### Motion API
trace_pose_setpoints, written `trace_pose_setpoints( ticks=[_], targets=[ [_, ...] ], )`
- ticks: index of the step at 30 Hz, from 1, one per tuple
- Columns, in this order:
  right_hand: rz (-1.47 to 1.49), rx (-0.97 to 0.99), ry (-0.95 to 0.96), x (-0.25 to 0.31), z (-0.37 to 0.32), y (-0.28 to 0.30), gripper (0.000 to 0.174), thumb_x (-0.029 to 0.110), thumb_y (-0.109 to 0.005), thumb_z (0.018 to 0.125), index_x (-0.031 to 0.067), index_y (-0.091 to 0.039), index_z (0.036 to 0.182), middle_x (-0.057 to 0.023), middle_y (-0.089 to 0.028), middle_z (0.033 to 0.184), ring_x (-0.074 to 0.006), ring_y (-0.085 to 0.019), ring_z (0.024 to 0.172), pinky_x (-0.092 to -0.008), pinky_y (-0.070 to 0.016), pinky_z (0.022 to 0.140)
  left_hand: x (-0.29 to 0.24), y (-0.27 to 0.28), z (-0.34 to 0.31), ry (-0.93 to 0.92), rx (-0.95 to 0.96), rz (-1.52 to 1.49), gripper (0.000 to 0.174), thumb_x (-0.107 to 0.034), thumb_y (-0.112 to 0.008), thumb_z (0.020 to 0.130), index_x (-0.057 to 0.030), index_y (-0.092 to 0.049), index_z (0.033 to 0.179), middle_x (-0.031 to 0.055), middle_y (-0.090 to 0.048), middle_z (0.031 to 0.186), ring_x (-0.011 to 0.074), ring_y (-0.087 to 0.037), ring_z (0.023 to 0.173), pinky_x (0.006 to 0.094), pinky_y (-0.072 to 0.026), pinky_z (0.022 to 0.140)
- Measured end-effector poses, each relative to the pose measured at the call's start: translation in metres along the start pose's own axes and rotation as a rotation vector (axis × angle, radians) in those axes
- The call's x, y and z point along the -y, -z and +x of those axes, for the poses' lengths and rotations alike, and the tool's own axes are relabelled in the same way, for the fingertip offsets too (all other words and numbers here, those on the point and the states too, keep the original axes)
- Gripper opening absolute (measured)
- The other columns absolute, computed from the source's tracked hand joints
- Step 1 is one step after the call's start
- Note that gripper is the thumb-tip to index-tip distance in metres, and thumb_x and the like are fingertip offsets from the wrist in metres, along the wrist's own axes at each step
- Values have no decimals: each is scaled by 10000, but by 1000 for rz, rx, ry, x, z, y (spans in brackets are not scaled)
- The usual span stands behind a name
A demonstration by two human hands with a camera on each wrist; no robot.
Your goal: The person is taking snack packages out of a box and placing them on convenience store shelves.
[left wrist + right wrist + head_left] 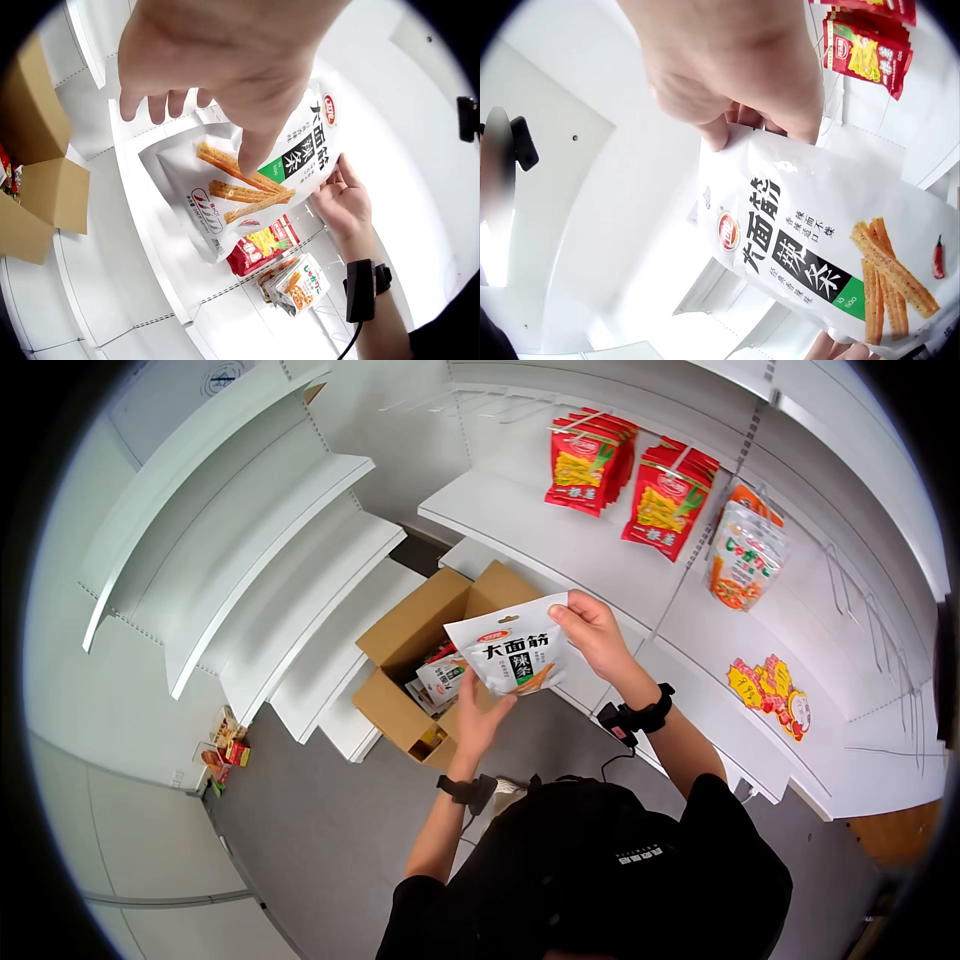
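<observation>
A white snack bag (515,650) with black lettering is held up in front of the body in the head view. The right hand (594,635) pinches its top right corner, thumb on the front; the right wrist view shows that hand (739,75) gripping the bag's (825,225) top edge. At the bag's lower left is the left hand (479,722), its thumb on the front and its fingers extended. In the left wrist view, the left thumb lies over the printed sticks on the bag (225,169), with the other fingers of that hand (225,67) spread.
An open cardboard box (415,615) holding several packets stands beyond the left hand. Red snack bags (665,500) and a white-and-orange pouch (745,555) hang from hooks above the right shelf (560,540). Tiered white shelves (270,540) stand at left. Small packages (228,745) lie far left.
</observation>
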State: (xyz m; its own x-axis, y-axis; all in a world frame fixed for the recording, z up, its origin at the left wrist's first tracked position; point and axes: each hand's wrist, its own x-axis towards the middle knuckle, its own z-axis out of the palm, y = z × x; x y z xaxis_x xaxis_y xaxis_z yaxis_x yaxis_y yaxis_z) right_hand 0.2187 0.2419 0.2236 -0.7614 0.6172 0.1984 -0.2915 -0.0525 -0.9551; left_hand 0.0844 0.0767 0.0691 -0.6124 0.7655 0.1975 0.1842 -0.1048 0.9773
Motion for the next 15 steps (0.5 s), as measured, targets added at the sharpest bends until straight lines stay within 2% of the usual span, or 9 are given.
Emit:
trace_pose_setpoints(
  ticks=[1,5,9,10,12,15],
  targets=[
    [10,3,-1,5,-8,6,121,161,-565,924,46,-580,888,58,-547,747,8,-375,614,-187,-284,519,-5,-11,-5,-8,1,-73,843,-140,-761,722,32,-267,1383,179,-394,1358,277,-361,1287,391,-271,1073],
    [2,41,10,24,-50,33,134,172,-562,930,52,-577,874,60,-533,764,-5,-398,658,-193,-322,557,-28,-57,-33,13,14,-194,753,-87,-741,735,24,-315,1347,150,-418,1342,244,-372,1277,375,-255,1078],
    [-39,6,29,47,-103,66,131,170,-553,936,53,-580,883,54,-544,798,-18,-437,711,-195,-355,600,-31,-105,-61,23,59,-240,618,-77,-732,743,25,-423,1268,116,-518,1246,209,-466,1182,344,-324,1025],
    [-24,-12,3,49,-115,78,126,161,-546,938,44,-578,902,29,-571,840,-31,-490,755,-201,-399,640,-33,-116,-70,40,83,-253,585,-76,-731,744,25,-449,1247,107,-543,1217,198,-488,1154,337,-344,1006],
    [8,-47,21,48,-137,102,122,154,-538,941,39,-575,926,11,-583,869,-45,-518,786,-214,-426,670,-34,-141,-82,49,132,-302,489,-68,-730,753,24,-519,1184,82,-602,1131,163,-540,1066,320,-397,944],
    [74,-111,16,50,-169,132,157,173,-545,939,23,-588,956,2,-604,878,-50,-534,796,-226,-440,692,-41,-174,-101,127,298,-364,485,-54,-726,759,24,-516,1190,79,-599,1144,154,-542,1060,310,-401,936]
  ],
)
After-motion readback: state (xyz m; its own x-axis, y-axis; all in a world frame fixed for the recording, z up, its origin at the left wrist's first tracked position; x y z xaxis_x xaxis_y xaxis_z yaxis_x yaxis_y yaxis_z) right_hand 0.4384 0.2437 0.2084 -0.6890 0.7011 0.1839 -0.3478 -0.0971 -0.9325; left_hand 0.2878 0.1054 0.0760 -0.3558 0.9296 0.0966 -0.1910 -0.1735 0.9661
